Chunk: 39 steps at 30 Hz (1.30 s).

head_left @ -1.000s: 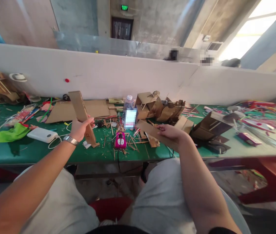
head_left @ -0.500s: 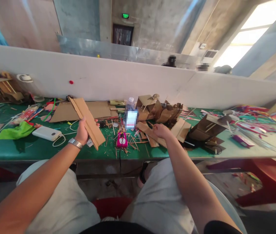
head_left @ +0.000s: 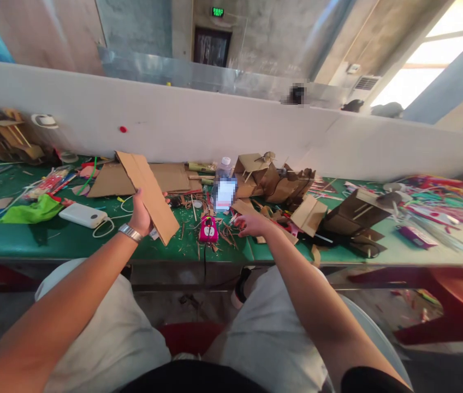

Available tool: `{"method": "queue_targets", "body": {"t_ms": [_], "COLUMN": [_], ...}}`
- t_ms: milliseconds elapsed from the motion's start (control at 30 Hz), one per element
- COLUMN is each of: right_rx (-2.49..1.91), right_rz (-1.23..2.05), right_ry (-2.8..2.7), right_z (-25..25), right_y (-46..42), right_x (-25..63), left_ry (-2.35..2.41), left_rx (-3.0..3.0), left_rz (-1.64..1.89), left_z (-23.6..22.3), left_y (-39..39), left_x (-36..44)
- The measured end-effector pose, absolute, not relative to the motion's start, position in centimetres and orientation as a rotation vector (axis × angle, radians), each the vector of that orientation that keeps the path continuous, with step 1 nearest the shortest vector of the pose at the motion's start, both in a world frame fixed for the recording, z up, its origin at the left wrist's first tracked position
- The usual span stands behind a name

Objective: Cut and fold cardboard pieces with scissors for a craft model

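Observation:
My left hand (head_left: 143,214) is closed around a long strip of cardboard (head_left: 148,191), which tilts above the table with its broad brown face turned up. Palm down, my right hand (head_left: 253,224) reaches low over thin scraps (head_left: 228,236), its fingers apart and nothing visible in them. Under and behind that hand lies another cardboard strip (head_left: 284,232). Just left of the right fingers are a pink device (head_left: 208,231) with a black cable and a lit phone (head_left: 225,194) propped before a clear bottle (head_left: 225,161).
Cardboard models (head_left: 251,172) stand at the back and a dark one (head_left: 348,213) to the right. A white power bank (head_left: 84,215) and green cloth (head_left: 33,210) lie left. A white partition (head_left: 199,125) borders the green table (head_left: 92,246). People's heads show beyond it.
My left hand has turned the cardboard strip so its broad face shows. My right hand has left the other strip and moved left over the scraps, its fingers spreading.

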State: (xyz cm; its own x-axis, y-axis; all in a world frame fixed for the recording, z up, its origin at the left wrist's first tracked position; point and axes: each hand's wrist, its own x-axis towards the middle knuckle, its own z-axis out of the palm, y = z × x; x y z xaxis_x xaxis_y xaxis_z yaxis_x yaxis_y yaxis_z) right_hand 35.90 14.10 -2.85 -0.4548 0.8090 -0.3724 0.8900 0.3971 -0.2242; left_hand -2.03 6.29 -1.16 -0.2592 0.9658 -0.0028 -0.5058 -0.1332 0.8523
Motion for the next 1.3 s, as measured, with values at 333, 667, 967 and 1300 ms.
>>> {"method": "queue_targets", "body": {"t_ms": [333,667,967,1300], "right_rx": [1.897,2.138,2.292,2.742], "right_rz": [-0.331,-0.209,-0.231,-0.058], "right_ry": [2.507,2.220,2.245,2.063], "right_z": [-1.7,-3.1,-2.8,-0.2], "right_y": [15.2,16.3,17.4,15.4], "right_x": [37.0,40.9,41.6,49.2], "left_ry": [0.719,0.575,0.431,0.371], "left_rx": [0.775,0.813,0.770,0.796], "left_rz": [1.559,1.385,1.244,1.179], "left_z": [-1.1,0.3,0.0,-0.6], "left_y": [5.4,4.5,4.4,4.6], "left_x": [-2.3,-2.3,-3.0,-3.2]}}
